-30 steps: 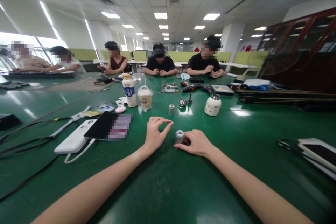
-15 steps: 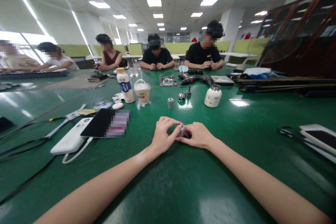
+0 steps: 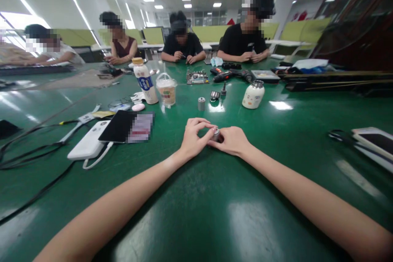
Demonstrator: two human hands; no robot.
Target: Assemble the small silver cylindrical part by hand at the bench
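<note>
Metal cylinder (image 3: 216, 135) snug in curled right hand (image 3: 233, 140); left hand (image 3: 195, 137), clear a second ago, now pinched over it, can't tell if gripping.

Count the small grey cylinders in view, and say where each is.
2. One, the held cylinder, is in the right hand, with the left hand at its top; the other, the standing cylinder, is upright on the green table beyond the hands. Others may be hidden.

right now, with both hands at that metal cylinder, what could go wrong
The small metal cylinder could slip between the right hand and left hand. The second metal cylinder, standing just beyond, might get knocked over. If bumped, the lidded drink cup could spill near the circuit board.
</note>
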